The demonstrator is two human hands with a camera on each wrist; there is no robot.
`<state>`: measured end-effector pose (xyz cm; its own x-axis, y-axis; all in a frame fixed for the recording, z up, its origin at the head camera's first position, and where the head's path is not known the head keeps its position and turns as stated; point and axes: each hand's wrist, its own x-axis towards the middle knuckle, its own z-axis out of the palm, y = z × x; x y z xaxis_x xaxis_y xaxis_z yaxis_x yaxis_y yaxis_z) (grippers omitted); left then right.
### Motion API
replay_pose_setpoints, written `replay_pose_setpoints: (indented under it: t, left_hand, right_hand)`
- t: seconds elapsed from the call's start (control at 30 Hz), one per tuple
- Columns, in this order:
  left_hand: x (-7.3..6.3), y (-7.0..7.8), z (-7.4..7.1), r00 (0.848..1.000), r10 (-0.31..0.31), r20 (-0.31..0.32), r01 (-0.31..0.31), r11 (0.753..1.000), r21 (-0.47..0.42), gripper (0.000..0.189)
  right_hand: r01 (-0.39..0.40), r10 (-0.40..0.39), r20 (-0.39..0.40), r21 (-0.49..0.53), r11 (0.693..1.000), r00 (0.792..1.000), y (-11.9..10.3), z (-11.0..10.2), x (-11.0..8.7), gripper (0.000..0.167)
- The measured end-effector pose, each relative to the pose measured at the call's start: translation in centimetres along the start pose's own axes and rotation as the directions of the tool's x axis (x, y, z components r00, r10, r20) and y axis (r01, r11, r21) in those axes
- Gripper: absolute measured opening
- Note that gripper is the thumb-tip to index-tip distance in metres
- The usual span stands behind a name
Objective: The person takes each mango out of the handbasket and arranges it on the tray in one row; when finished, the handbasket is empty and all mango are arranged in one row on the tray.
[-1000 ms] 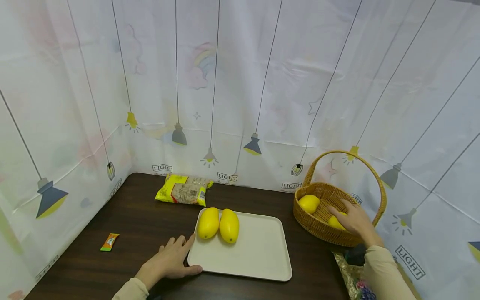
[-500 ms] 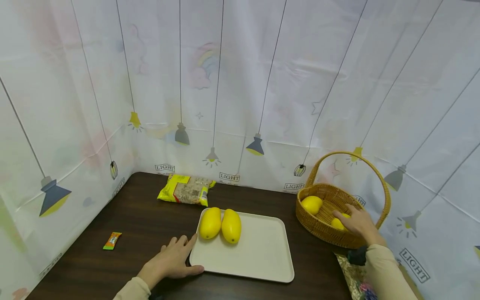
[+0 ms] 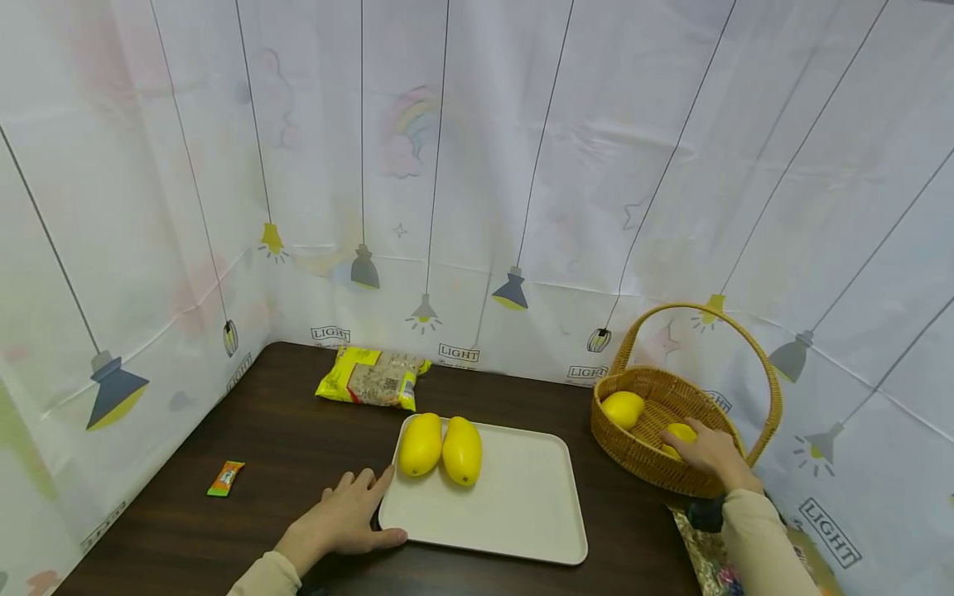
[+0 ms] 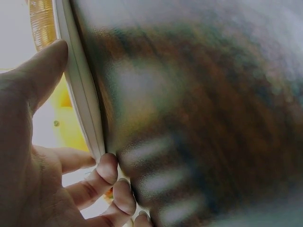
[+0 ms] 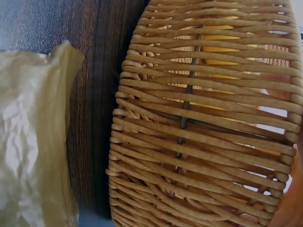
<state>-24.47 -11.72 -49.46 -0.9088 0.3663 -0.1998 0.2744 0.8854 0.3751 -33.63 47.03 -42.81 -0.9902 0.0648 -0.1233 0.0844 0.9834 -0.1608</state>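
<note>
At four o'clock, your right hand has lowered, fingers seemingly gripping a yellow fruit inside the basket; your left hand, spread, touches the tray.

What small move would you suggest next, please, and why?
I would probably have the right grip close gently on the yellow fruit under it: it is right at that fruit, which lies in the basket, yet no view shows a firm hold. The left grip rests at the edge of the tray, so that seems fine as is.
</note>
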Motion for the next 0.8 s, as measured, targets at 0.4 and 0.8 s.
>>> replay_pose_setpoints:
  t: [0.4,0.8]
  left_hand:
    - [0.1,-0.1,0.1,1.0,0.001,0.002,-0.001,1.0,-0.002,0.104]
    - [0.4,-0.4,0.4,1.0,0.013,-0.009,-0.013,1.0,-0.006,0.105]
  right_hand:
    - [-0.005,0.005,0.073,-0.005,1.0,0.997,-0.1,0.1,0.5,0.107]
    - [0.028,-0.024,0.109,-0.031,0.999,0.994,0.0,0.1,1.3,0.107]
